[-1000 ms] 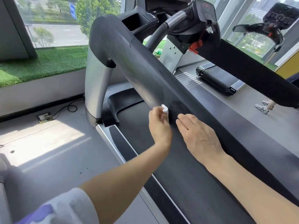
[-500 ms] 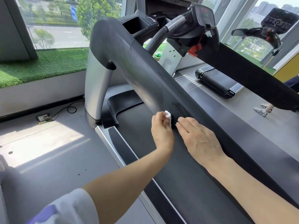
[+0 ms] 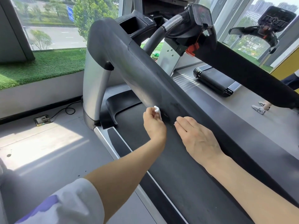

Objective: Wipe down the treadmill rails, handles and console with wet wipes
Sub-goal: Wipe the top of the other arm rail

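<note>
The treadmill's wide black left rail [image 3: 145, 75] slopes from the upper left down toward the lower right. My left hand [image 3: 153, 125] pinches a small wadded white wet wipe [image 3: 157, 110] and presses it against the rail's inner side. My right hand [image 3: 197, 139] lies with straight fingers beside it, on or just over the rail's lower face; contact is not plain. The console [image 3: 200, 15] with a red safety clip [image 3: 192, 49] sits at the top centre. The black right rail [image 3: 242, 70] crosses the upper right.
The running belt [image 3: 186, 175] stretches below my hands, with a silver side strip [image 3: 105, 139]. A floor socket and cable [image 3: 42, 120] lie on the grey floor at left. A second treadmill [image 3: 215, 81] and a person's shoe [image 3: 258, 109] are at right. Artificial grass lines the window.
My left hand with the wipe slid a little down the rail toward my right hand, then eased back up. The right hand has stayed in place.
</note>
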Motion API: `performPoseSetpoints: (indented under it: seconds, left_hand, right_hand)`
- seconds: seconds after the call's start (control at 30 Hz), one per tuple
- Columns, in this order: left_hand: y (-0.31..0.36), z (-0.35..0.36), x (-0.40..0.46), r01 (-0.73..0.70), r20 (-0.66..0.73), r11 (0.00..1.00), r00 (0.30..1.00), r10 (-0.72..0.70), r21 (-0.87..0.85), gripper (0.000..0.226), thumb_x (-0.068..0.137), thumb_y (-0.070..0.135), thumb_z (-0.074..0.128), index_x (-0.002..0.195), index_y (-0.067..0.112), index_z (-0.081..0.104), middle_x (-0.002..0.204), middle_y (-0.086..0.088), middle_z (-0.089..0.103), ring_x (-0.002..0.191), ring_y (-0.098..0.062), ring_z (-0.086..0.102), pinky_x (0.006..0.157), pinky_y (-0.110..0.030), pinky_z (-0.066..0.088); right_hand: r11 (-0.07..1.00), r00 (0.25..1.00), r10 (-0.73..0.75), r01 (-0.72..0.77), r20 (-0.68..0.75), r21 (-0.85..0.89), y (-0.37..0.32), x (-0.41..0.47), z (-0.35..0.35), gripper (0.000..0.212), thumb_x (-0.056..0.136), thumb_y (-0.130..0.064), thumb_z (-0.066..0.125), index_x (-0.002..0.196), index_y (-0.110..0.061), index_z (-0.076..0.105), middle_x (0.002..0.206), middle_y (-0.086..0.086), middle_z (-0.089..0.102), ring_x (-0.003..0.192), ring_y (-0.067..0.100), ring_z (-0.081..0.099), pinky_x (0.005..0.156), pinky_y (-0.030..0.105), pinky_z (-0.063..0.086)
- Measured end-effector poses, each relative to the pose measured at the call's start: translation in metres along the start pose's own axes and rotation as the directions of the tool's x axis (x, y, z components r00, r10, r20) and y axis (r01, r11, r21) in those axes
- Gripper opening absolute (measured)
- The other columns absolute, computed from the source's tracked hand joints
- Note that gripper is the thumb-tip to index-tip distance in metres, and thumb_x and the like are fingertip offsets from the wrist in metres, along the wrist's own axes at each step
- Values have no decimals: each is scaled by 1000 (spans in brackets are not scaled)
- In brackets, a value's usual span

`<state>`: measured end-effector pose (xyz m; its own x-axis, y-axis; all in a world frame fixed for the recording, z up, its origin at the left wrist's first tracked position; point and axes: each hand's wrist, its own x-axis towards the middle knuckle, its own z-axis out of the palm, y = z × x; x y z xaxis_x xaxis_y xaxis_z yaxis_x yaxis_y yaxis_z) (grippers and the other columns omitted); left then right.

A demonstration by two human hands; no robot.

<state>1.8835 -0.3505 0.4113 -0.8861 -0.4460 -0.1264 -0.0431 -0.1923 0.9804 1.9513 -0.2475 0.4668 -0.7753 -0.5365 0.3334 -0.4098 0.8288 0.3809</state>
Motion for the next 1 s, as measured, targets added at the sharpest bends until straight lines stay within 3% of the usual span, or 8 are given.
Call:
performPoseSetpoints:
  seconds: [0.23,0.37,0.53,0.73,0.9,1.0]
  left_hand:
    - [0,0,-23,-85,77,996,993,84,0,29,97,9,45,74,27,46,92,-7,53,66,4,47,65,-6,37]
    - [7,0,3,-34,0,999,999,34,5,18,99,15,44,82,16,50,97,-13,57,65,-2,47,62,-6,35]
    - [1,-6,-33,-138,137,990,981,133,23,23,96,4,46,82,22,49,92,-3,51,71,6,49,67,-5,37]
    - [12,0,7,-47,11,999,999,47,-2,18,99,14,43,83,17,49,97,-12,55,63,6,48,62,-4,35]
    - [0,-5,-27,-160,148,986,977,153,38,17,96,3,45,89,15,53,94,-4,51,72,10,49,68,-4,37]
    - [11,-3,-7,-153,84,987,985,149,51,15,97,3,42,91,10,54,96,-3,50,70,12,48,66,-1,34]
  right_hand:
    - [1000,1000,-11,11,3,-10,0,0,0,54,52,6,79,105,-1,70,103,6,68,94,22,65,73,24,55]
    - [1000,1000,-4,4,14,-7,0,0,0,54,50,8,79,103,-1,70,104,6,67,94,22,65,71,24,55]
    - [1000,1000,-8,8,14,0,0,1,-1,54,51,7,80,103,0,70,103,7,68,94,22,65,70,25,55]
    - [1000,999,-24,25,21,-15,1,2,-5,54,47,9,79,100,-1,71,101,6,68,91,22,66,67,23,54]
    - [1000,1000,-25,25,3,-11,0,2,-6,51,49,8,77,99,-2,71,100,5,68,92,22,63,65,23,54]
    - [999,999,-39,40,20,-18,1,2,-7,53,47,8,79,98,-2,72,100,6,68,90,22,66,65,22,54]
